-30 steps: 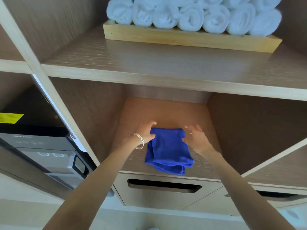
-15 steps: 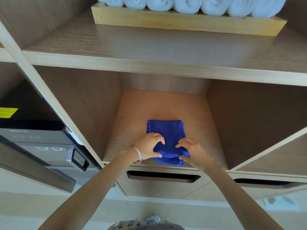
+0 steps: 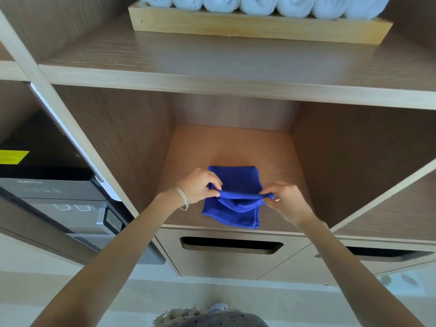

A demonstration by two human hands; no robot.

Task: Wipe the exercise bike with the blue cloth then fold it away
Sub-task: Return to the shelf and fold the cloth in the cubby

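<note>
Cloth: the blue cloth (image 3: 236,180) lies on the floor of the middle cubby (image 3: 212,147), near its front lip. It is partly folded, with the lower layers flat on the wood and one upper layer raised.
Left hand: the left hand (image 3: 200,187) pinches the left end of the raised edge between thumb and fingertips, a narrow grip holding cloth. Bangles (image 3: 181,200) sit at the wrist.
Right hand: the right hand (image 3: 286,199) pinches the right end of the same edge, likewise a narrow grip holding cloth.
Key relation: the raised edge runs left to right, drawn taut between the hands across the middle of the cloth. The flat layers lie directly beneath the grip, reaching both back and front. Both hands are equally near.
Step, judged: a further fold or a squaring-up. Which way the edge should go cannot be told.
Progress, judged: no bike is in view, so this is late in the fold-away stage.
Risk, judged: the lower layers may drag along with the edge.
Writing: a yellow label (image 3: 13,156) sits on the dark appliance (image 3: 47,192) at left, its print too small to read. The panel marks are unreadable and no brand is legible.
Surroundings: rolled towels (image 3: 259,3) sit in a wooden tray (image 3: 259,27) above, and there is a slotted drawer (image 3: 231,253) below.
</note>
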